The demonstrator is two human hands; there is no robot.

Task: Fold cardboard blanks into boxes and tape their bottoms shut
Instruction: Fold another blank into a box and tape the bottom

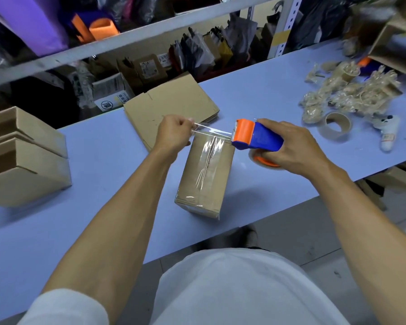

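A folded cardboard box [203, 181] stands on the blue table [103, 160] in front of me, with clear tape running along its top seam. My right hand [291, 148] grips a blue and orange tape dispenser [256, 136] at the box's far right corner. A strip of clear tape [212, 130] stretches from the dispenser to my left hand [174, 134], which pinches its free end above the box's far edge. A stack of flat cardboard blanks [171, 106] lies just behind the box.
Two open folded boxes [21, 160] sit stacked at the table's left. To the right lie an empty tape core [336, 127], a heap of crumpled tape scraps [352, 95] and a white controller [388, 134]. Cluttered shelves run behind the table.
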